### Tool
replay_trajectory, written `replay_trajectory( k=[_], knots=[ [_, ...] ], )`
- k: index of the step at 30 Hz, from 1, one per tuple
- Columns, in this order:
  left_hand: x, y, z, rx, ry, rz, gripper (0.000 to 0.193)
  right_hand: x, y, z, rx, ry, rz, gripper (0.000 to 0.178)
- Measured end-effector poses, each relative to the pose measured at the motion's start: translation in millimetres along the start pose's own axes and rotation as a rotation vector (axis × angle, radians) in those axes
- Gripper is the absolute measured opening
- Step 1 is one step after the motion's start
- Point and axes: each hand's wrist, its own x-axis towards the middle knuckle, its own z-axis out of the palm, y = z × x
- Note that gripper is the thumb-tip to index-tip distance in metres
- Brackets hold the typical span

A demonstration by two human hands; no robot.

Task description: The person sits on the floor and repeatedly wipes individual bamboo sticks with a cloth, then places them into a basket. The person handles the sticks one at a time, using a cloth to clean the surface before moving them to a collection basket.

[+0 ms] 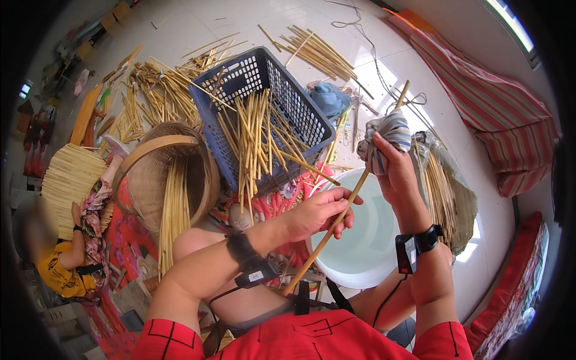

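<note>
In the head view, a long thin pale bamboo stick [345, 204] is held slantwise above a round white plastic bucket [366, 252], its lower end near the person's lap and its upper end rising past the right hand. The left hand [318, 213] is closed around the stick's middle, fingers curled over it and thumb beneath, apparently so that the stick is kept steady. The right hand [396, 174] is closed higher up on a bunched striped grey and blue cloth [387, 138], which is wrapped about the upper part of the stick; the cloth seems to be gripped this way so that the shaft can be rubbed or wiped along its length. The bucket lies directly under the stick, probably so that whatever comes off falls into it. Just beyond the left hand, a dark blue perforated plastic crate [270, 120] is tilted toward the person with a sheaf of similar yellow bamboo sticks [258, 144] spilling out of it, within easy reach. To its left, a round woven bamboo basket [162, 174] lies on its side with more sticks in it. More loose sticks are scattered over the light tiled floor [198, 24] farther off. At the left edge, another person in a yellow top [57, 270] is seated beside a flat stack of sticks.
</note>
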Motion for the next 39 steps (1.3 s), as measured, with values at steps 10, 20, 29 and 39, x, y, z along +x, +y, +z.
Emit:
replay_trajectory(
  k=[10, 20, 29, 39],
  knots=[
    [3, -2, 0, 0.154, 0.067, 0.051, 0.036, -9, 2, 12, -0.031, -0.015, -0.027, 0.026],
    [-5, -11, 7, 0.439, 0.137, 0.011, 0.035, 24, -19, -38, 0.038, 0.029, -0.153, 0.02],
    [21, -19, -11, 0.844, 0.255, 0.432, 0.021, 24, -13, -53, 0.18, -0.045, -0.115, 0.027],
    [39, -28, -5, 0.919, 0.614, 0.715, 0.015, -1, 51, -2, -0.088, -0.062, -0.12, 0.035]
  ],
)
